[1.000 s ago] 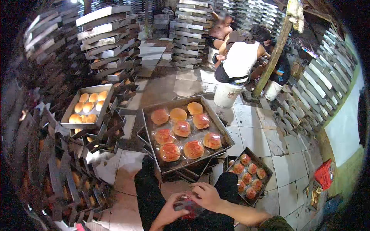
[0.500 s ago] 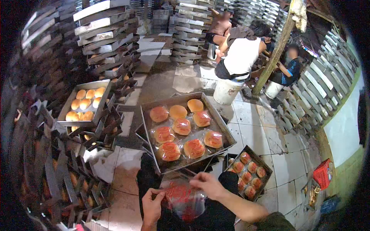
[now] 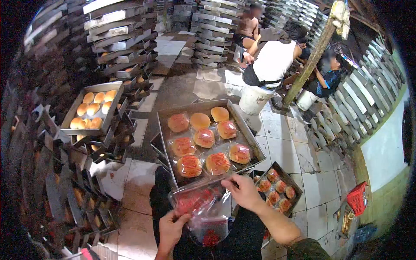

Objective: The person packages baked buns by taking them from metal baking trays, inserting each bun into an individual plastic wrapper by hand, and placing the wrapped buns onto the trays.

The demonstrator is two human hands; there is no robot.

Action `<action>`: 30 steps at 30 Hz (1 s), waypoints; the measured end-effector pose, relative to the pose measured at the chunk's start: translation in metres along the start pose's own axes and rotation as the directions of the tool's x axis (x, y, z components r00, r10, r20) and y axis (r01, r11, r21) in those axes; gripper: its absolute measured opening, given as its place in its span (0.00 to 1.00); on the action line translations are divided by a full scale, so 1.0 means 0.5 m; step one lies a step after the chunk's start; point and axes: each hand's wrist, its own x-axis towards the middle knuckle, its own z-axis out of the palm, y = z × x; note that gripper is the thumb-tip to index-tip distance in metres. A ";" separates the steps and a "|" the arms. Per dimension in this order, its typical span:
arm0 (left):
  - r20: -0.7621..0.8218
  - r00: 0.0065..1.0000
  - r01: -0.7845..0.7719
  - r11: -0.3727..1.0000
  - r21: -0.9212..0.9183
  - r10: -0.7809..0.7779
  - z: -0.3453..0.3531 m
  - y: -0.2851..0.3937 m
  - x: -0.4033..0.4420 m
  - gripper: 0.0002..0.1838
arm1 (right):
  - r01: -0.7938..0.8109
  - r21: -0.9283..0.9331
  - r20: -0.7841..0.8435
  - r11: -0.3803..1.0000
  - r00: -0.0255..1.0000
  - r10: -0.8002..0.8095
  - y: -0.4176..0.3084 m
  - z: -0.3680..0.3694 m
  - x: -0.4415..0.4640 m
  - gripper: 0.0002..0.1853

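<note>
A clear plastic bag with red print (image 3: 195,200) is stretched out over my lap, just below the near edge of a metal tray (image 3: 212,181). My left hand (image 3: 171,232) pinches its lower left side between thumb and fingers. At its upper right, my right hand (image 3: 243,193) is closed with the fingertips at the film. More red-printed film (image 3: 210,232) hangs below, over my dark trousers. In the tray, several buns are wrapped in printed plastic, such as a wrapped bun (image 3: 217,163). Two at the back, including a bare bun (image 3: 200,121), are unwrapped.
On the left, a tray of bare buns (image 3: 93,109) tops a stack. A lower tray of wrapped buns (image 3: 277,190) stands at right, with a red basket (image 3: 357,198) farther off. Tall tray stacks line the room. Several people sit beyond a wooden post (image 3: 310,60).
The bag has risen toward the tray and spread wider, with more film showing. My right hand has moved slightly up and right; my left stays low at the bag. The view shifted slightly.
</note>
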 end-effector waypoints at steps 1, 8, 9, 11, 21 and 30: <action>-0.090 0.994 -0.052 0.997 0.054 0.057 0.002 -0.003 0.004 0.09 | -0.043 -0.050 -0.034 0.998 0.999 0.041 -0.023 0.012 0.000 0.11; -0.174 0.975 0.069 0.930 -0.362 -0.140 -0.009 -0.120 0.086 0.08 | -0.085 0.216 -0.662 0.973 0.719 0.210 0.104 -0.058 0.248 0.20; -0.111 0.957 0.145 0.777 -0.613 -0.266 -0.009 -0.097 0.094 0.05 | 0.017 0.218 -0.657 0.976 0.742 0.133 0.099 -0.045 0.295 0.18; -0.072 0.949 0.149 0.636 -0.757 -0.308 -0.009 -0.116 0.116 0.05 | 0.178 -0.386 -0.436 0.905 0.830 -0.349 0.205 -0.010 0.417 0.14; 0.118 0.914 0.232 0.262 -0.937 -0.388 -0.007 -0.188 0.156 0.16 | -0.331 -0.432 -0.137 0.839 0.943 0.302 0.269 0.025 0.770 0.41; 0.018 0.942 0.221 0.578 -0.785 -0.335 0.006 -0.159 0.160 0.10 | 0.030 0.821 -0.185 0.570 0.959 0.216 0.250 0.089 0.623 0.27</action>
